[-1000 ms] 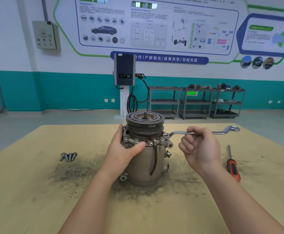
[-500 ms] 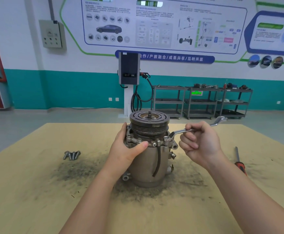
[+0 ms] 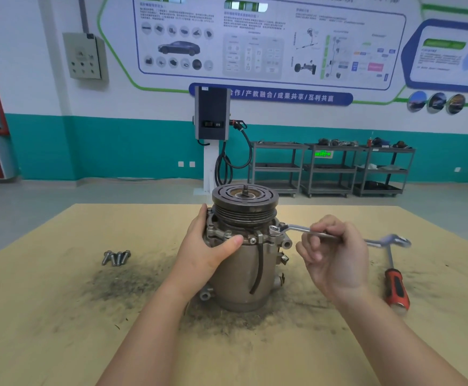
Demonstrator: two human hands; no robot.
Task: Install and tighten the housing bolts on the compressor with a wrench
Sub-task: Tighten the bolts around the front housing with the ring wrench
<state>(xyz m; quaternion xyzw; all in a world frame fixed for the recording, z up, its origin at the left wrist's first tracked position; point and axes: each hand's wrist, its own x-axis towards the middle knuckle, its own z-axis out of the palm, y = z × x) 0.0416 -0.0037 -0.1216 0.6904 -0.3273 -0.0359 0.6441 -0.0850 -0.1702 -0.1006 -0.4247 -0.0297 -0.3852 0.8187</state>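
While compressor point(image 3: 244, 254) stands upright at table point(image 3: 60, 330) centre, left hand point(image 3: 209, 246) wraps its housing; right hand point(image 3: 335, 254) grip pinches wrench point(image 3: 296, 229), ring end on flange bolt point(image 3: 274, 229). Spare bolts point(image 3: 115, 257) lie left of compressor, screwdriver point(image 3: 395, 285) right.

**Both hands at work**

Both forearms rise from the lower frame toward centre. The left hand point(image 3: 209, 247) curls around the compressor point(image 3: 244, 263), thumb pointing right. The right hand point(image 3: 335, 257), right of centre, grips the wrench point(image 3: 296, 228).
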